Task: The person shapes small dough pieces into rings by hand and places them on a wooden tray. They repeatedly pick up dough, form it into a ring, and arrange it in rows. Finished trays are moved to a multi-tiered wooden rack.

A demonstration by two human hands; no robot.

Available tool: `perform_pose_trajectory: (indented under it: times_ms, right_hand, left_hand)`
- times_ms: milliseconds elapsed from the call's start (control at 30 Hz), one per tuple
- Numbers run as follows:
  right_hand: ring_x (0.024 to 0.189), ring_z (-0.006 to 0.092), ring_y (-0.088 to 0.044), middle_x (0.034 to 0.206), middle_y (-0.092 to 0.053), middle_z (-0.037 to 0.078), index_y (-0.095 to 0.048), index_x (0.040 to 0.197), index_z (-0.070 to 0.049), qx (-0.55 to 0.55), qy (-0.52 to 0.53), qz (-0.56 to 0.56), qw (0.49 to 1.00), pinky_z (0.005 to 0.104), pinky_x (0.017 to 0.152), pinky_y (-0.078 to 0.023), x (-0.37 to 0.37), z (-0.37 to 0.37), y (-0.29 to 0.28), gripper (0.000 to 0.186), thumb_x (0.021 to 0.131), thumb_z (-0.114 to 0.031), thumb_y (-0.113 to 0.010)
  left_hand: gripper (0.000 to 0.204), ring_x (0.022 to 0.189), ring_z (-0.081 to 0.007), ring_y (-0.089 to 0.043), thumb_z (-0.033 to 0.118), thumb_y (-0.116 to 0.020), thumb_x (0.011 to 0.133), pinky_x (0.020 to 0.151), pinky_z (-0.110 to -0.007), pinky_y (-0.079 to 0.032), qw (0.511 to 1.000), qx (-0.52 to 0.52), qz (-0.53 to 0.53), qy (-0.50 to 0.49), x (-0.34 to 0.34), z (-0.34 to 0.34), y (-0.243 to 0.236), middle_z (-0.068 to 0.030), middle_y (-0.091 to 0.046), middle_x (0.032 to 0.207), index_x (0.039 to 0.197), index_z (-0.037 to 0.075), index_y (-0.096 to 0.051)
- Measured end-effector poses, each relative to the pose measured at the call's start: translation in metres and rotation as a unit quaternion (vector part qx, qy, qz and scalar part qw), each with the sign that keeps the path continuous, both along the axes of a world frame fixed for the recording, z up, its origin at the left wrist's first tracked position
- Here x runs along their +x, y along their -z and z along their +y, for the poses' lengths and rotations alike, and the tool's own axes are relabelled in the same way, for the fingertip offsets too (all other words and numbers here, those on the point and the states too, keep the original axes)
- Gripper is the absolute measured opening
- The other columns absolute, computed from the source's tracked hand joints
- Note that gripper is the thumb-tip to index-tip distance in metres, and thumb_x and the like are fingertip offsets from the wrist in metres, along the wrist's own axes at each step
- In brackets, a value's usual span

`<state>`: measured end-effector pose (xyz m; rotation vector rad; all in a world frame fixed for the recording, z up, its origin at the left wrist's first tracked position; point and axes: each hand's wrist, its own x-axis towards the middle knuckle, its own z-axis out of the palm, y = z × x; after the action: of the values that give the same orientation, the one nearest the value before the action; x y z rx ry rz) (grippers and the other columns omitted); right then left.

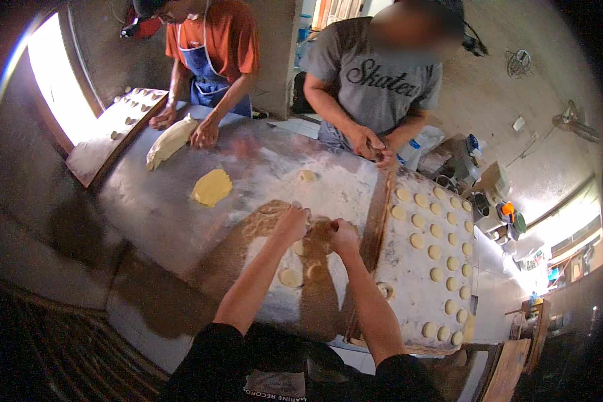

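Both my hands are raised over the floured metal table (251, 161), a short gap apart. The fingers of my left hand (293, 224) are curled closed, and what they hold, if anything, is too small to make out. My right hand (344, 238) is closed in the same way, its fingertips turned toward the left one. Below them on the flour lie flat dough rounds, one pale round (290, 277) nearest me and another (315, 272) in shadow beside it. Farther off sits a single dough round (307, 175).
At right, a floured tray (402, 315) bears several dough rounds and a ring-shaped thing (385, 290). A yellow dough sheet (212, 187) lies left. A person in an apron (211, 67) handles a long dough piece (171, 142); another person (388, 80) stands opposite. Another tray (90, 157) is far left.
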<state>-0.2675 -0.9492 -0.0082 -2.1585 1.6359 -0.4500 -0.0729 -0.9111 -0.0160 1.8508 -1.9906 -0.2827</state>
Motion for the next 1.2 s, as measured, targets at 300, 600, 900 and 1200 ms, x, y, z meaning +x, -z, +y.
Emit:
perform_pose_trajectory:
  times_ms: [300, 600, 900, 1200]
  right_hand:
    - [0.104, 0.0292, -0.060, 0.108, -0.062, 0.014, -0.061, 0.111, -0.006, 0.072, -0.118, 0.034, 0.990, 0.0463, 0.091, -0.049, 0.022, -0.008, -0.025, 0.035, 0.083, -0.021, -0.075]
    - [0.089, 0.0157, -0.064, 0.098, -0.065, 0.008, -0.053, 0.122, -0.001, 0.169, -0.064, -0.326, 0.928, 0.0321, 0.076, -0.055, 0.006, 0.055, -0.085, 0.036, 0.089, -0.004, -0.066]
    - [0.102, 0.0206, -0.062, 0.102, -0.061, 0.006, -0.042, 0.138, -0.007, 0.261, -0.122, -0.516, 0.807, 0.0405, 0.095, -0.051, 0.018, 0.074, -0.065, 0.058, 0.089, -0.016, -0.072]
    - [0.086, 0.0172, -0.059, 0.089, -0.061, 0.004, -0.037, 0.143, -0.013, 0.142, -0.072, -0.488, 0.858, 0.0337, 0.083, -0.044, -0.010, 0.110, -0.073, 0.060, 0.100, -0.055, -0.044]
  left_hand:
    - [0.023, 0.090, -0.0386, -0.068, 0.015, -0.064, 0.090, 0.075, -0.048, -0.054, 0.967, 0.051, 0.231, -0.096, -0.010, 0.041, -0.006, -0.0196, -0.070, 0.096, 0.110, 0.004, -0.068]
    - [0.031, 0.080, -0.0234, -0.071, 0.016, -0.074, 0.085, 0.071, -0.036, -0.054, 0.880, 0.006, 0.475, 0.006, -0.011, 0.069, -0.062, -0.0174, -0.072, 0.094, 0.112, 0.003, -0.068]
    - [0.041, 0.090, -0.0410, -0.057, -0.006, -0.062, 0.080, 0.083, -0.046, -0.048, 0.931, -0.191, 0.308, -0.040, -0.036, 0.085, -0.077, -0.0215, -0.051, 0.112, 0.119, -0.001, -0.048]
    - [0.015, 0.077, -0.0165, -0.055, 0.010, -0.054, 0.094, 0.072, -0.031, -0.046, 0.713, -0.088, 0.696, -0.010, -0.068, 0.103, -0.032, -0.0032, -0.051, 0.084, 0.108, 0.005, -0.053]
